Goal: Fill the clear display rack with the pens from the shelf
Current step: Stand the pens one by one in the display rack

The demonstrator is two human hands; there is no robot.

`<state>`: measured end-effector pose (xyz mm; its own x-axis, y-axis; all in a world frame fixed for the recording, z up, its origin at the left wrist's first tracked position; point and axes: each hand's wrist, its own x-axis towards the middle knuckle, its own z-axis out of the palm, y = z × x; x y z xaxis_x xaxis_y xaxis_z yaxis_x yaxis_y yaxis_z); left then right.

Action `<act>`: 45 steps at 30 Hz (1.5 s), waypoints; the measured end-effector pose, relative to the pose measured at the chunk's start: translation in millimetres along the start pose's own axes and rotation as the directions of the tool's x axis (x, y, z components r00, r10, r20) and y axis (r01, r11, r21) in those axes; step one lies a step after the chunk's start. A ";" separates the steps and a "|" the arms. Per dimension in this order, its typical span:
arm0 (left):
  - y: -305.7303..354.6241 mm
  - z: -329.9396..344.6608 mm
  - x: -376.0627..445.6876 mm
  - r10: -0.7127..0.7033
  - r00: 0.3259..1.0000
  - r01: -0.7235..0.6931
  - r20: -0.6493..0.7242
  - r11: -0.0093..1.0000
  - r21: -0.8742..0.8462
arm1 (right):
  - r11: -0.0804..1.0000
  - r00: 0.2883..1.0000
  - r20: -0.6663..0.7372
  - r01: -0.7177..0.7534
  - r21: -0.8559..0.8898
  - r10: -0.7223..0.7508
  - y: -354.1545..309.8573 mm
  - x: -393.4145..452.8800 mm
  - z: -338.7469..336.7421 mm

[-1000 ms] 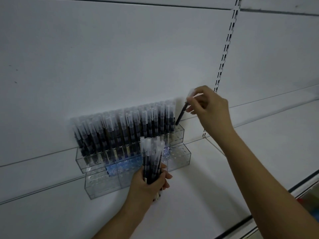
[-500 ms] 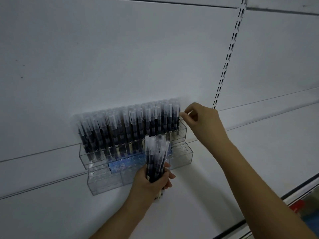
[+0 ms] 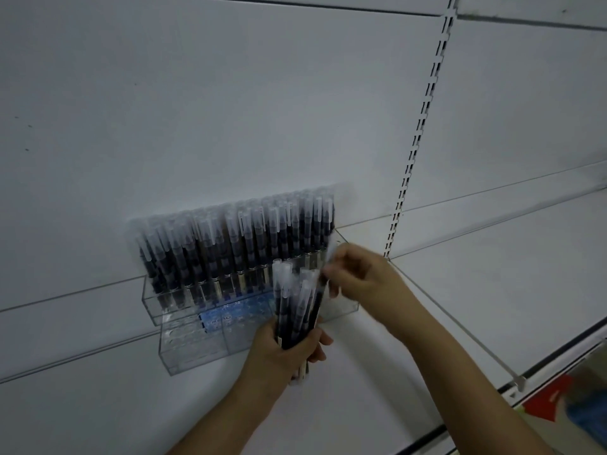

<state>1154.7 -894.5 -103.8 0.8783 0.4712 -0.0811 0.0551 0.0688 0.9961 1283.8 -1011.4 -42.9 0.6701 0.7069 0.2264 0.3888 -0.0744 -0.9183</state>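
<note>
The left hand point(image 3: 289, 353) curls its fingers around a bundle of pens point(image 3: 297, 307), held upright just near the clear display rack point(image 3: 197, 343). The right hand point(image 3: 358, 274) pinches one blurred pen point(image 3: 323, 280) at the bundle's right edge. The rack's far tier is full of pens.
</note>
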 end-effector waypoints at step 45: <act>-1.2 -9.6 5.0 -0.029 0.998 0.033 -0.048 0.996 0.079 | 0.986 0.991 -0.044 0.124 -0.108 -0.130 10.4 -5.9 28.3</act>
<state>1154.4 -883.8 -105.7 0.8526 0.5106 -0.1117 0.1215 0.0144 0.9925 1266.0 -996.4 -63.0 0.6411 0.6792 0.3575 0.5348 -0.0612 -0.8428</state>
